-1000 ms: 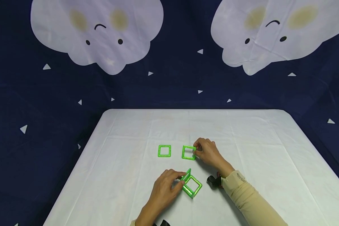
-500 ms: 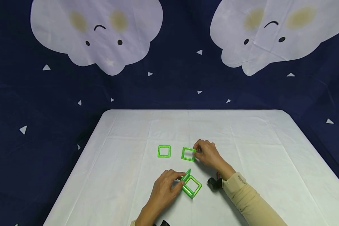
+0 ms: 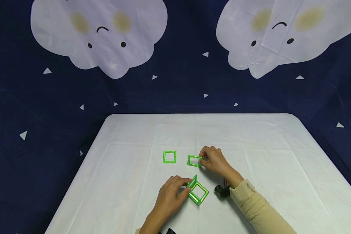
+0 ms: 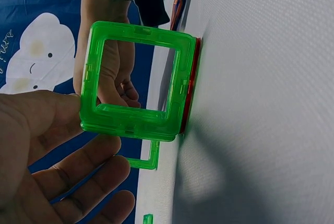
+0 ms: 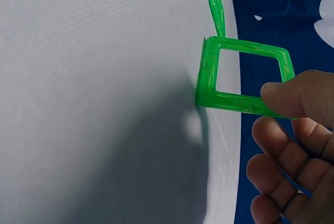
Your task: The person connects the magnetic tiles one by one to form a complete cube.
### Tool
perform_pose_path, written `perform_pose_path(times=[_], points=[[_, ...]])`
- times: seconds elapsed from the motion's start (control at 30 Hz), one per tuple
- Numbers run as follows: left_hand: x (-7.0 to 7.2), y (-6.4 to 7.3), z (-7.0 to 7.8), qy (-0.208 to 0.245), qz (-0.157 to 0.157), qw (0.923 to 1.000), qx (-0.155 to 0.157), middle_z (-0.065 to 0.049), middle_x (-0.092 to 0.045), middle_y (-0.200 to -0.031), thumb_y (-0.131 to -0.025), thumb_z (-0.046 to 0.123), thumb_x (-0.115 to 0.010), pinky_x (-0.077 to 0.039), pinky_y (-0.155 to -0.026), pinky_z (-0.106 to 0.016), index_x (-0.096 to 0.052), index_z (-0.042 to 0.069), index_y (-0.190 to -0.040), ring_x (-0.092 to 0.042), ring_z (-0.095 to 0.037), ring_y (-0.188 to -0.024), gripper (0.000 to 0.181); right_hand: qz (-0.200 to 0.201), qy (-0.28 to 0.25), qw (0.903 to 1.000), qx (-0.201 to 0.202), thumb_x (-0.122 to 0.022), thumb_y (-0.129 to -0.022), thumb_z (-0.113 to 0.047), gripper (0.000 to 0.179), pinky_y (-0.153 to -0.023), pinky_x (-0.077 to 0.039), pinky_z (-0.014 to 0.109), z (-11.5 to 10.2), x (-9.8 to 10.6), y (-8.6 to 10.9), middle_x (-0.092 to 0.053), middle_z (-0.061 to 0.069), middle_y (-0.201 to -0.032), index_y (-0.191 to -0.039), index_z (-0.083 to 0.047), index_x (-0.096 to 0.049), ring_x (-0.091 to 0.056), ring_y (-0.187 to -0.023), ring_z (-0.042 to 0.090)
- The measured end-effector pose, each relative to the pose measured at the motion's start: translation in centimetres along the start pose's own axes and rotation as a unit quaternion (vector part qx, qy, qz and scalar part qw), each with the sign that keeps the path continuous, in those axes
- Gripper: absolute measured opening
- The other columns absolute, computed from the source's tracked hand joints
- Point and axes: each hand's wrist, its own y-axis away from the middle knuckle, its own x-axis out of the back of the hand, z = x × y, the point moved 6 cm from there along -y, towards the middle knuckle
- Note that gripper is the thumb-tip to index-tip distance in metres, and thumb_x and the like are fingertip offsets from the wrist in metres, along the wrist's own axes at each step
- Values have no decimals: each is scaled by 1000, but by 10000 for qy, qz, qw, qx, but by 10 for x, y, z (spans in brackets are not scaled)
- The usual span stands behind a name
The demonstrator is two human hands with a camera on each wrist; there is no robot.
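My left hand (image 3: 170, 195) pinches an upright green magnetic tile (image 4: 136, 122), square and hollow, between thumb and finger. It stands on a flat green square tile (image 3: 205, 188); another green wall shows along the near-left side in the head view. In the left wrist view a red strip (image 4: 192, 85) runs along the foot of the upright tile. My right hand (image 3: 215, 160) pinches one side of a green square tile (image 5: 207, 70) between thumb and fingers. That tile is tilted, its far edge at the white cloth.
A single green square tile (image 3: 164, 157) lies flat to the left of the right hand's tile. Black wrist-worn gear (image 3: 222, 191) sits under the right wrist. The white-covered table (image 3: 128, 191) meets a dark blue cloud-print backdrop (image 3: 181, 94) behind it.
The right hand has tipped its tile up more and drawn it slightly toward the near side. The left hand and the tiles it holds stay in place.
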Motion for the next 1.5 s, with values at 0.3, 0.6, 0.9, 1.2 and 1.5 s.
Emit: perform_pose_path(times=[0.3,0.6,0.9,1.2,1.5], points=[[0,0,0,58,-81,9999,39,9,-68,-90,-83,22,-71,-45,-67,-19,-71,21,-105,-58,-6,-82,23,-26,71,9999,138,-75,-74,-11,16,-69,-28,29,-5,0,4,-55,-5,-68,-78,-15,-60,-41,-65,8],[0,1,0,33,-86,9999,62,10,-67,-91,-83,22,-70,-46,-69,-20,-71,22,-106,-58,-6,-83,23,-142,344,9989,277,-74,-76,-14,7,-67,-27,28,-8,-3,6,-60,-5,-69,-80,-15,-68,-40,-65,8],[0,1,0,17,-43,10000,17,10,-67,-90,-83,22,-71,-46,-68,-20,-71,21,-106,-58,-6,-82,23,-81,690,9960,562,-74,-78,-16,8,-65,-25,28,-10,-3,8,-60,-4,-70,-85,-13,-72,-39,-65,8],[1,3,1,-43,72,9999,-94,9,-67,-87,-82,22,-72,-45,-66,-18,-71,20,-104,-58,-5,-80,23,7,641,9965,535,-74,-78,-16,10,-67,-29,30,-8,-1,9,-64,-2,-75,-87,-12,-72,-44,-67,9],[2,4,1,-178,151,9997,-69,10,-66,-85,-81,23,-72,-44,-65,-17,-71,22,-104,-56,-4,-78,23,100,485,9982,337,-73,-79,-16,8,-68,-30,29,-6,5,11,-66,-3,-78,-87,-13,-73,-48,-70,10]])
